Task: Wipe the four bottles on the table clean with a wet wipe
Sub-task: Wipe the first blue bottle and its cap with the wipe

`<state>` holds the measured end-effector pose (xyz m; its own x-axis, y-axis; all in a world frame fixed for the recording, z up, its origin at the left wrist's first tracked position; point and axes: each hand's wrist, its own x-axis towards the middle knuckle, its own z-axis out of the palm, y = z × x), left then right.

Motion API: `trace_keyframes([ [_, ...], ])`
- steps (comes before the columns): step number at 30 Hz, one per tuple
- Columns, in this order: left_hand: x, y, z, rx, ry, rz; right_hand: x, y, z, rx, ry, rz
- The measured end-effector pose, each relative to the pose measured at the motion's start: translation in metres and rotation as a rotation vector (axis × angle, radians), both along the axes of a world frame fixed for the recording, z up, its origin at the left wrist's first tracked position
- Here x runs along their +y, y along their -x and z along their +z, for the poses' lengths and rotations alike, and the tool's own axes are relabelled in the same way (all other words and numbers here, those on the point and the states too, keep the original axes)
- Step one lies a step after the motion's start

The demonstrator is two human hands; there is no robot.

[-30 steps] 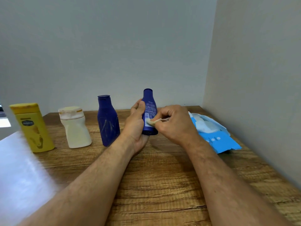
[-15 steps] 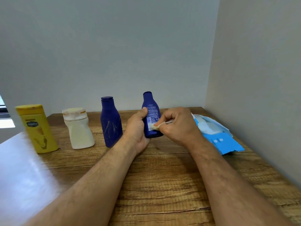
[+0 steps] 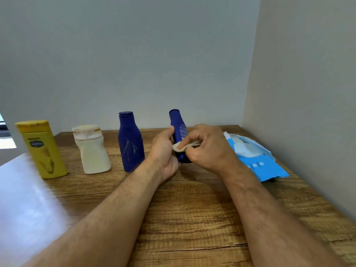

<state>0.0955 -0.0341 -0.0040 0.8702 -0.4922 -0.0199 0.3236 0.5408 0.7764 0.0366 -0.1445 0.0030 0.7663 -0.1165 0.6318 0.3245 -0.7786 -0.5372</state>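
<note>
The slim dark-blue plastic bottle with a printed back label [image 3: 180, 132] sits a little right of the picture's centre, tipped slightly leftward at the top, its base low over the brown wood-grain table [image 3: 192, 218]; whether the base touches the wood is hidden by the hands. The left hand [image 3: 163, 151] grasps it from the nine o'clock side, thumb up along the label, while the right hand [image 3: 208, 147] at three o'clock pinches a small crumpled white wet wipe [image 3: 181, 147] against the bottle's lower body. At nine o'clock from it, just beside the left hand, stands a wider dark-blue plastic bottle with pale streaks [image 3: 131, 143], then a squat cream plastic bottle with a grimy cap [image 3: 92, 151], then a yellow flip-top plastic bottle with smeared marks [image 3: 43, 149] farthest out; all three look still dirty, so I judge the job early. At three o'clock, behind the right hand, lies an opened light-blue wet-wipe packet [image 3: 262, 166]. The likely trouble: a damp, smooth bottle can twist or slip in the left hand's grasp if the rubbing pushes hard, and the left elbow or wrist swinging outward could topple the streaked neighbour; the bunched wipe may also miss the neck and cap.
</note>
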Motion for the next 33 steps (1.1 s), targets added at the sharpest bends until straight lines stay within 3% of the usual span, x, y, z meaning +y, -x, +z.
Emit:
trace_keyframes([
  [4, -0.002, 0.0, 0.001, 0.036, -0.013, 0.058, 0.0, 0.001, 0.0, 0.08, -0.014, 0.021],
  [13, -0.001, 0.004, 0.003, -0.046, -0.12, -0.082, -0.009, -0.006, 0.004, -0.072, -0.235, -0.252],
  [18, -0.001, -0.003, -0.001, -0.063, -0.167, 0.028, -0.009, -0.004, 0.008, -0.222, -0.318, -0.361],
  [25, -0.002, -0.007, -0.004, -0.074, -0.012, 0.04, -0.001, -0.002, 0.004, -0.066, -0.324, -0.095],
  [29, -0.005, -0.012, -0.008, -0.106, -0.085, 0.086, -0.004, 0.002, 0.004, -0.031, -0.276, -0.061],
  [33, -0.004, -0.015, -0.006, -0.031, -0.04, 0.148, -0.001, 0.005, 0.002, -0.034, -0.17, -0.051],
])
